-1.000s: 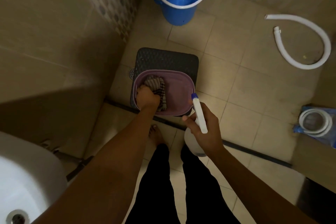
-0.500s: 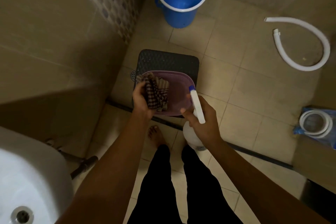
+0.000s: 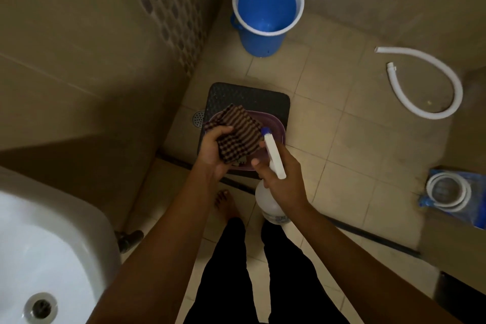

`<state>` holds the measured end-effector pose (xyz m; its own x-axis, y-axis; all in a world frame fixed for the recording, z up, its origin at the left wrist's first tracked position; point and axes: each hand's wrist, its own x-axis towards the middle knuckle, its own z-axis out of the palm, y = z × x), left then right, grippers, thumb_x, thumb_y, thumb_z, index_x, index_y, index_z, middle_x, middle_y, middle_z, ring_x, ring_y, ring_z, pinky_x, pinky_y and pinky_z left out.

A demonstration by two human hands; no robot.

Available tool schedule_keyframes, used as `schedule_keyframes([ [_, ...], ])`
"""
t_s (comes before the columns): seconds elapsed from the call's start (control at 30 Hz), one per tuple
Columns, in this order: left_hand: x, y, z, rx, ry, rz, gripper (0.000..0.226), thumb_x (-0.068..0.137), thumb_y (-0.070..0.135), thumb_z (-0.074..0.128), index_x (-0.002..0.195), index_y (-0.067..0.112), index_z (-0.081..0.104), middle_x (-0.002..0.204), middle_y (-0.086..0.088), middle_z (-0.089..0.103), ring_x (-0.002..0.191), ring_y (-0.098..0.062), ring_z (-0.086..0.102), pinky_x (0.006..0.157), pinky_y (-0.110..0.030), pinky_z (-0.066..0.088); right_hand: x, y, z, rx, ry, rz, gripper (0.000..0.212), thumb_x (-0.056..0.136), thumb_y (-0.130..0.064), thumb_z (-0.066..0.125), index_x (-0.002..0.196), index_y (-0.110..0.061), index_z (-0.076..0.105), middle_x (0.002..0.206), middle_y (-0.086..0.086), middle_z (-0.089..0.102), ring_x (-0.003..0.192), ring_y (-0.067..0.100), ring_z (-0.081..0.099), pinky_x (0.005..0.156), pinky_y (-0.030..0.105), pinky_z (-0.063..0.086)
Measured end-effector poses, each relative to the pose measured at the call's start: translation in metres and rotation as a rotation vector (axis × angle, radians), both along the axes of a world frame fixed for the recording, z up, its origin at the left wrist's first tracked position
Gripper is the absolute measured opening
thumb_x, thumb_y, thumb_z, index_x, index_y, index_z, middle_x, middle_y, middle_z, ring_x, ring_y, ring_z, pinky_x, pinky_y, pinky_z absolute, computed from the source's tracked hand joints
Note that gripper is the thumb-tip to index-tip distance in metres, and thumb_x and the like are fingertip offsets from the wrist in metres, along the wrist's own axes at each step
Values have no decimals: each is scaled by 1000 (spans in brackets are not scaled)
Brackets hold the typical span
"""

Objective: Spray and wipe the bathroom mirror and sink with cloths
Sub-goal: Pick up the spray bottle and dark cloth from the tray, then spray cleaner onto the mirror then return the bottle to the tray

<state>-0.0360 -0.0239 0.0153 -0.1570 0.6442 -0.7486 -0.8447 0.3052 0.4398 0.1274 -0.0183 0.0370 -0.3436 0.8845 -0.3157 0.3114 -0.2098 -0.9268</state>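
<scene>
Above purple basin on floor: left hand grips checked cloth; right hand grips spray bottle, likely readying both for sink, lower left.

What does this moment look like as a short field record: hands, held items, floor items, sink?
left hand: holds checked cloth above purple basin
right hand: grips spray bottle, nozzle forward
basin: on dark mat
bucket: blue, upright, beyond mat
hose: white, curled on floor, right
sink: white, lower left, drain visible
mirror: not in view
</scene>
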Motion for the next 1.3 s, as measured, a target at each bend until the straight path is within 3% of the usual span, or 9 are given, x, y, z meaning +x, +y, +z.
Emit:
schedule_keyframes([
  [0.2, -9, -10, 60, 15, 90, -83, 20, 95, 9, 54, 110, 11, 67, 100, -7, 77, 95, -24, 73, 83, -40, 57, -16, -7, 46, 51, 126, 29, 27, 84, -31, 73, 98, -53, 63, 72, 13, 62, 62, 28, 56, 58, 32, 47],
  [0.27, -12, -17, 82, 41, 95, -59, 26, 95, 9, 54, 118, 8, 65, 108, -11, 75, 104, -28, 70, 89, -42, 56, -18, -7, 62, 76, 158, 67, 45, 88, -19, 73, 103, -60, 62, 71, 4, 63, 61, 18, 58, 58, 23, 47],
  [0.33, -15, -27, 106, 92, 109, 3, 33, 95, 12, 54, 127, 7, 61, 115, -13, 72, 109, -30, 68, 91, -44, 55, -20, -9, 80, 97, 203, 104, 41, 87, -22, 74, 106, -56, 63, 69, -3, 61, 58, 16, 56, 56, 22, 47],
  [0.43, -15, -44, 146, 203, 125, 103, 30, 100, 21, 46, 120, 9, 64, 112, -11, 74, 103, -27, 71, 86, -43, 56, -19, -12, 103, 129, 252, 177, 17, 82, -36, 71, 97, -32, 66, 61, -9, 55, 52, 14, 50, 53, 26, 43],
  [0.57, -2, -74, 195, 262, 147, 258, 33, 99, 24, 46, 118, 7, 67, 113, -15, 73, 100, -30, 72, 85, -45, 58, -6, -18, 135, 95, 299, 304, 34, 83, -36, 70, 109, -14, 67, 56, -13, 54, 49, 5, 50, 50, 22, 42],
  [0.87, 29, -179, 289, 359, 392, 602, 37, 100, 24, 44, 123, 5, 64, 126, -19, 67, 117, -37, 64, 101, -51, 49, -2, -69, 220, 252, 374, 615, 42, 76, -77, 58, 92, -38, 63, 62, -4, 58, 58, 11, 54, 60, 35, 50],
  [1.03, 23, -262, 343, 379, 535, 777, 43, 97, 29, 46, 128, 4, 62, 128, -19, 66, 116, -35, 65, 97, -50, 53, -26, -123, 267, 278, 478, 780, 15, 83, -50, 62, 96, -45, 66, 81, -4, 69, 54, 10, 58, 54, 24, 50],
  [1.2, 9, -344, 411, 432, 689, 899, 43, 98, 30, 43, 115, 4, 73, 128, -21, 65, 117, -36, 65, 98, -53, 52, -59, -191, 307, 327, 595, 851, 38, 77, -67, 60, 98, -36, 67, 91, 0, 63, 60, 18, 57, 54, 28, 51],
  [1.3, 2, -390, 455, 493, 764, 936, 47, 100, 28, 38, 101, 7, 79, 118, -20, 71, 107, -33, 70, 85, -49, 59, -82, -230, 336, 433, 644, 898, 50, 78, -78, 53, 102, -36, 63, 96, -8, 57, 79, 20, 63, 64, 46, 57],
])
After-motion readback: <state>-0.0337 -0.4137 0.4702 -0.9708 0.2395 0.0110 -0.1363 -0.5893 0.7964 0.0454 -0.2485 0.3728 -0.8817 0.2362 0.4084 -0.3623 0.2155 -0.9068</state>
